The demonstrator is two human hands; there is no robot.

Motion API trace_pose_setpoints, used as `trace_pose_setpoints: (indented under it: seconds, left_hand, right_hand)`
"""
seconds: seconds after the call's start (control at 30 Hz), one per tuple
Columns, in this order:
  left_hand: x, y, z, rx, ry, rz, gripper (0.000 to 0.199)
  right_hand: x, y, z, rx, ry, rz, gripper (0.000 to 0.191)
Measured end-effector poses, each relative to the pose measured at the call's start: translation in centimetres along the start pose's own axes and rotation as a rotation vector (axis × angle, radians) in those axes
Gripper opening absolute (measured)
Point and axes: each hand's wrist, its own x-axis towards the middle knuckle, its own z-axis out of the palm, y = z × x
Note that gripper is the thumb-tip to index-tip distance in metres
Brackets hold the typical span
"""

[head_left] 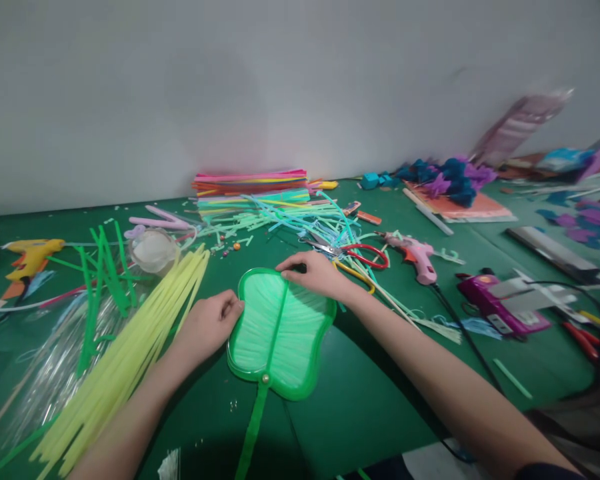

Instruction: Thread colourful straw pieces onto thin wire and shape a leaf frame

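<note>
A bright green hand fan [303,333] with a lobed outline lies in front of me. Its pale ribbed panels have a darker rim and a middle rib, and a small pearl bead [265,378] sits where the flat green handle begins. My left hand [213,323] is closed, thumb and fingertips pinching the fan's left edge. At the top edge my right hand [313,272] grips the rim near the middle rib, fingers bent together. A thin shiny line runs along the left rim; what it is I cannot make out.
Yellow pipe cleaners [145,360] lie left, near a yellow glue gun [34,257]. Beyond the fan are red-handled scissors [365,255] and a stack of coloured strips [253,183]. A pink glue gun [420,257] with a black cord and a purple device [505,303] are at right.
</note>
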Motion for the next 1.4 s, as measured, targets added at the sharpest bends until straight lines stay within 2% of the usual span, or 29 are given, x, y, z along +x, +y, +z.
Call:
trace_pose_setpoints:
  seconds: [0.13, 0.27, 0.5, 0.8, 1.1, 1.4]
  left_hand:
    - [0.0, 0.1, -0.1, 0.012, 0.001, 0.002, 0.03]
    - [-0.3, 0.1, -0.6, 0.01, -0.071, 0.006, 0.025]
    - [-0.9, -0.1, -0.6, 0.106, -0.078, 0.151, 0.031]
    - [-0.9, 0.3, -1.1, 0.016, -0.091, 0.087, 0.033]
    - [-1.0, -0.2, -0.6, 0.243, -0.131, 0.173, 0.036]
    - [-1.1, -0.3, -0.4, 0.367, -0.129, 0.217, 0.037]
  right_hand:
    - [-0.1, -0.5, 0.5, -0.043, 0.063, 0.026, 0.017]
    - [-0.3, -1.0, 1.1, -0.091, 0.114, 0.049, 0.016]
    - [-0.4, -1.3, 1.3, -0.139, 0.132, 0.04, 0.015]
    - [-0.2, -0.8, 1.6, -0.153, 0.142, 0.026, 0.015]
    - [-0.3, -0.9, 1.7, -0.144, 0.154, 0.034, 0.015]
    - [-0.4, -1.2, 1.6, -0.143, 0.159, 0.044, 0.015]
